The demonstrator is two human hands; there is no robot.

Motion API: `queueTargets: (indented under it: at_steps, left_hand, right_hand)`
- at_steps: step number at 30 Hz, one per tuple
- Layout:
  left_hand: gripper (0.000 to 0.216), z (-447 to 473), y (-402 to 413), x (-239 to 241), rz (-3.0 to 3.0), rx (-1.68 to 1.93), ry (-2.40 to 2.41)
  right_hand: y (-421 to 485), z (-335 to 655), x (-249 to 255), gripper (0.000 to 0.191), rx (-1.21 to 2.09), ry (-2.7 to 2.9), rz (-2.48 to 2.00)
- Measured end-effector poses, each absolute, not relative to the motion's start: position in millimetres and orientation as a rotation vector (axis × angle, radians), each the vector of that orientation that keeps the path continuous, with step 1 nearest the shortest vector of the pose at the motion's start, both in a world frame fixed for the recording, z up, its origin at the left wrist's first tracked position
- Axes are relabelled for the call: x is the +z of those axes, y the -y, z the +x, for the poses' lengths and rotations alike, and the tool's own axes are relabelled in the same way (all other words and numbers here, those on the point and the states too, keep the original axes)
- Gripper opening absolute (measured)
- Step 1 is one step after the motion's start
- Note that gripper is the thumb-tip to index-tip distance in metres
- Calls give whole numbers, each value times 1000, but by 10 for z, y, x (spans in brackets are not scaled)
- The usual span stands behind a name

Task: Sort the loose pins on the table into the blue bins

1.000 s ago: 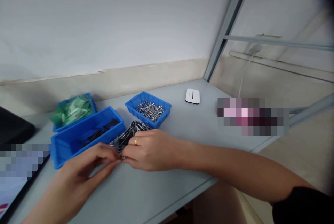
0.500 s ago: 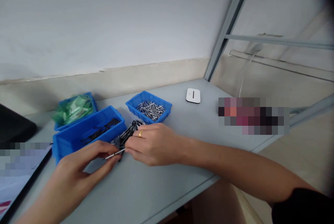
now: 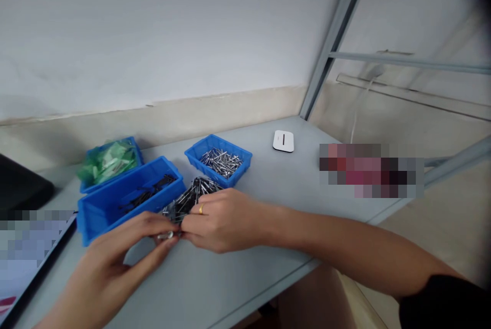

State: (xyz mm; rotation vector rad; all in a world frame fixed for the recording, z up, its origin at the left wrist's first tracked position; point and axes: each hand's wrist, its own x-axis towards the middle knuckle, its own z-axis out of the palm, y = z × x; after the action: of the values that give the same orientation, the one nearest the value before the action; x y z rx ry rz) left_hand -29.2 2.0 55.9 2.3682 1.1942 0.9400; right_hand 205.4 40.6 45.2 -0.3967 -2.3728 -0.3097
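My left hand [image 3: 126, 252] and my right hand [image 3: 222, 219] meet fingertip to fingertip over the grey table [image 3: 238, 278], both pinched on a small silver pin [image 3: 166, 236]. A gold ring shows on my right hand. Just behind the fingers lies a loose heap of dark metal pins [image 3: 190, 198]. A large blue bin [image 3: 126, 198] with a few dark pins stands behind my left hand.
A small blue bin of silver pins [image 3: 218, 159] sits behind the heap, and a blue bin of green bagged parts [image 3: 109, 161] at the back left. A white device [image 3: 283, 141] lies farther right. A dark object [image 3: 19, 185] and the wall border the table.
Half a second ago a silver pin stretched between my hands near the heap; both hands have since drawn slightly toward me and closed together around it.
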Motion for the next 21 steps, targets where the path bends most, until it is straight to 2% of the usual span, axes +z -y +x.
queueTargets:
  at_steps: [4, 7, 14, 21]
  left_hand:
    - [17, -226, 50, 616, 2061, 954, -1342]
    - [22, -197, 72, 676, 1861, 908, -1458]
    - [21, -96, 38, 740, 1890, 635, -1403]
    - [17, -94, 31, 732, 1828, 688, -1399]
  right_hand:
    - [-434, 2056, 458, 33, -322, 2352, -396]
    - [-458, 2084, 488, 31, -317, 2336, -403]
    - [-458, 2118, 528, 28, -321, 2286, -233]
    - [-457, 2119, 554, 20, -355, 2254, -196]
